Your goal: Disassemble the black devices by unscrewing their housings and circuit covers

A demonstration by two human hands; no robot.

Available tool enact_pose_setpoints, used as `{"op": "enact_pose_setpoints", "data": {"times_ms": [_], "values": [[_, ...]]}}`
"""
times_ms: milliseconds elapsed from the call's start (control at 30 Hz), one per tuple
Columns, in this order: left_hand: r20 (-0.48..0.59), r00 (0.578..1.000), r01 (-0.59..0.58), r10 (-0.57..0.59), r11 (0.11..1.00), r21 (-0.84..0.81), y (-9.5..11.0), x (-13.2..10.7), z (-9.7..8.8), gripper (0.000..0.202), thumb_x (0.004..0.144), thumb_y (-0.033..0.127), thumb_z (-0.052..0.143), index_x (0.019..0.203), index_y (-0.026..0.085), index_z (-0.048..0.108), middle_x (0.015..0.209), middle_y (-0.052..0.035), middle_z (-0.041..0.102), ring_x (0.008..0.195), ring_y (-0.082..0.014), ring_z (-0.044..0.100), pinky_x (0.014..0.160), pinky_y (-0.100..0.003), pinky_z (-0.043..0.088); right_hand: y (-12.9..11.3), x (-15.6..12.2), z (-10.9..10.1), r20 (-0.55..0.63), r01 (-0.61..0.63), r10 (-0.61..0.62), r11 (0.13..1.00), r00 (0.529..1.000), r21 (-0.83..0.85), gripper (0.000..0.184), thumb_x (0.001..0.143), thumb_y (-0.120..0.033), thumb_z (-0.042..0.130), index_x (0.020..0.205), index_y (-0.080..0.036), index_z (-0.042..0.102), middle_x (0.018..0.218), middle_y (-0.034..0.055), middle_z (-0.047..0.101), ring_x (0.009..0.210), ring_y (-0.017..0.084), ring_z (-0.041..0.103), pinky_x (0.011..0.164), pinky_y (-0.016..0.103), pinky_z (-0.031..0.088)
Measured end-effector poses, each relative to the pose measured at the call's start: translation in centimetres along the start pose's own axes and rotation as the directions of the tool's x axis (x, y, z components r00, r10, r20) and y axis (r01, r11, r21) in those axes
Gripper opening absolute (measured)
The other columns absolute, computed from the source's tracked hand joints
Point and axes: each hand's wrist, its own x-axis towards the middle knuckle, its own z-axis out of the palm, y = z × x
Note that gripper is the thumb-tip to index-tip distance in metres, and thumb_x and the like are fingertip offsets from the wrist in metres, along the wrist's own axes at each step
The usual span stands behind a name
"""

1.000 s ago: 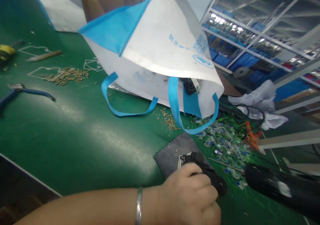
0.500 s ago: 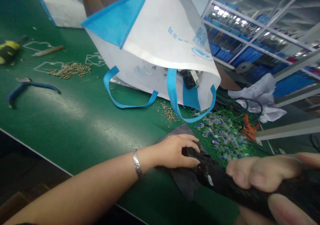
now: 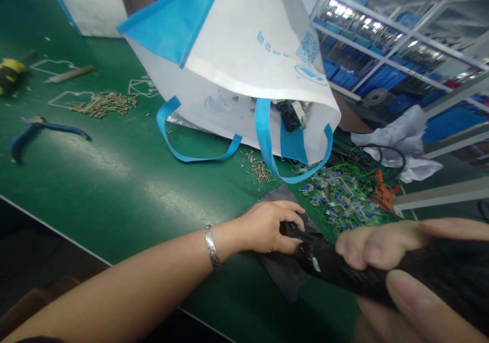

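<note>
A long black object (image 3: 345,272), partly glossy with a small white mark, slants from the table toward the lower right; its exact kind does not show. My left hand (image 3: 267,227), with a silver bracelet on its wrist, curls thumb and fingers around the far, narrower end. Nearer to me, my right hand (image 3: 397,254) is wrapped around the thicker body, slightly blurred, with its far end out of view. Beneath my left hand lies a dark grey pad (image 3: 284,277) on the green table (image 3: 153,195).
Beyond my hands a white and blue bag (image 3: 244,53) lies with its opening facing me, a black part inside. Green-wired small parts (image 3: 344,200) lie right of it. Brass-coloured pins (image 3: 109,104), blue-handled pliers (image 3: 46,129) and a yellow-black tool (image 3: 11,76) lie left.
The right hand has shifted slightly left and up along with the black object. My left hand keeps its hold in nearly the same place. The view has moved a little.
</note>
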Motion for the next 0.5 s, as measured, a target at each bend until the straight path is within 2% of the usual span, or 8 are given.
{"op": "enact_pose_setpoints", "data": {"times_ms": [67,167,400,467,500], "values": [[0.0,1.0,0.006,-0.006,1.0,0.002,-0.1,-0.1,0.1,0.026,0.063,0.03,0.068,0.086,0.02,0.065,0.119,-0.0065,0.053,0.107,-0.0193,0.052,0.093,-0.03,0.038,-0.2,0.2,0.3,-0.04,-0.012,0.014,0.998,0.999,0.069,0.032,0.067,-0.016,0.062,0.095,-0.022,0.046,0.067,-0.0007,0.049,0.062,0.017,0.051,0.068,0.04,0.047],[-0.005,1.0,-0.005,0.005,1.0,0.003,-0.2,-0.1,0.2,0.026,0.063,0.03,0.068,0.086,0.02,0.065,0.119,-0.0068,0.053,0.107,-0.0193,0.052,0.093,-0.03,0.039,-0.4,0.7,0.4,-0.009,-0.016,0.018,0.988,1.0,0.151,0.029,0.066,-0.011,0.059,0.091,-0.02,0.046,0.065,-0.0018,0.049,0.061,0.015,0.05,0.067,0.036,0.046],[-0.004,0.999,-0.043,0.043,0.999,0.013,-0.1,0.0,0.1,0.025,0.064,0.025,0.067,0.087,0.016,0.064,0.118,-0.0103,0.053,0.107,-0.0181,0.051,0.094,-0.028,0.037,-1.1,0.4,1.1,0.025,0.045,-0.049,0.989,0.998,0.139,0.029,0.067,-0.006,0.054,0.091,-0.02,0.046,0.066,-0.0013,0.05,0.061,0.015,0.051,0.066,0.035,0.046],[-0.004,1.0,-0.022,0.022,1.0,0.014,0.1,0.0,0.0,0.023,0.065,0.024,0.065,0.087,0.016,0.064,0.117,-0.0101,0.054,0.107,-0.0172,0.052,0.095,-0.028,0.037,-1.0,0.6,-0.3,0.019,0.058,-0.061,0.989,0.998,0.134,0.029,0.068,-0.009,0.055,0.092,-0.021,0.045,0.066,-0.0012,0.048,0.06,0.015,0.05,0.066,0.035,0.046],[-0.004,1.0,-0.009,0.01,1.0,0.021,0.3,-0.1,0.0,0.022,0.066,0.024,0.064,0.087,0.016,0.063,0.117,-0.01,0.054,0.106,-0.0167,0.052,0.095,-0.028,0.036,-0.7,1.0,-1.8,0.009,0.062,-0.063,0.994,0.998,0.094,0.028,0.07,-0.015,0.056,0.095,-0.022,0.044,0.067,-0.0009,0.046,0.06,0.015,0.048,0.064,0.035,0.046]]}}
